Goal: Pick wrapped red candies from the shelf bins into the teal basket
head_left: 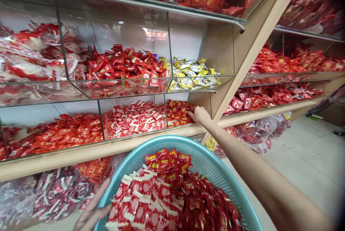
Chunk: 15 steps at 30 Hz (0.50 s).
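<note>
My left hand (94,207) grips the left rim of a teal plastic basket (225,164), thumb over the edge. Red-and-white wrapped candies (142,202) fill the basket's left side, and dark red wrapped candies (207,202) its right. A small group of red candies with yellow lettering (167,162) lies at the far side. At arm's length, my right hand (201,115) is at the right end of the lower shelf, fingers curled against similar red-and-yellow candies (179,112). Its fingertips are partly hidden, so anything held there cannot be made out.
Glass dividers split the shelves into bins. Beside my right hand are red-and-white candies (138,118); above are yellow-and-white packets (192,73) and red packets (126,64). A slanting wooden post (250,40) stands to the right. Bagged candies (60,191) lie below the shelf's wooden edge (67,159).
</note>
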{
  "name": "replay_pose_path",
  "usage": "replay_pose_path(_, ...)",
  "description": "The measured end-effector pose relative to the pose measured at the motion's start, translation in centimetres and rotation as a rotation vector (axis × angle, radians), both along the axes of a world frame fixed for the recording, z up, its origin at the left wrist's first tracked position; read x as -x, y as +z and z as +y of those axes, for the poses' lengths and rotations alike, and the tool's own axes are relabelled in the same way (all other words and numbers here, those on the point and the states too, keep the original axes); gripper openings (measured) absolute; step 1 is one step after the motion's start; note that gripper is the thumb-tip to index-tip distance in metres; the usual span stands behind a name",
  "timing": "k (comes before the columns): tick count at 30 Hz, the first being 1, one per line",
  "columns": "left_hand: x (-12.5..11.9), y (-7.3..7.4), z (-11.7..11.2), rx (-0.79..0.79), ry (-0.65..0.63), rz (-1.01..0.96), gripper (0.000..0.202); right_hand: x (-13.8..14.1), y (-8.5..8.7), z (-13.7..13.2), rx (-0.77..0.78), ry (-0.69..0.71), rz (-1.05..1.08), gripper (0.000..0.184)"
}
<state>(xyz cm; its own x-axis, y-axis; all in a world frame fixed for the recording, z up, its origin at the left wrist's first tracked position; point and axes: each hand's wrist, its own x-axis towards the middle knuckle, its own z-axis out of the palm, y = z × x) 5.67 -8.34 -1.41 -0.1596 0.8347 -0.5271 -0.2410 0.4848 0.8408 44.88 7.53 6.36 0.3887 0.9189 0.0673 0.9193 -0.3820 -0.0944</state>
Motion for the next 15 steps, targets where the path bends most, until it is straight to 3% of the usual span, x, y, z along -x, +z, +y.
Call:
replay_pose_path(4, 0.1, -0.2, -0.1, -0.021, 0.024, -0.022, 0.059, -0.3, -1.0, 0.4, -0.028, -0.085, 0.065, 0.055)
replay_pose_path(10, -0.8, 1.6, -0.6, 0.009, 0.019, -0.045, 0.053, -0.5, -0.6, 0.3, -0.004, 0.04, -0.015, 0.033)
replay_pose_path(15, -1.3, 2.7, -0.9, 0.028, -0.001, -0.11, 0.056, 0.0, 0.1, 0.0, -0.031, 0.055, -0.066, 0.03)
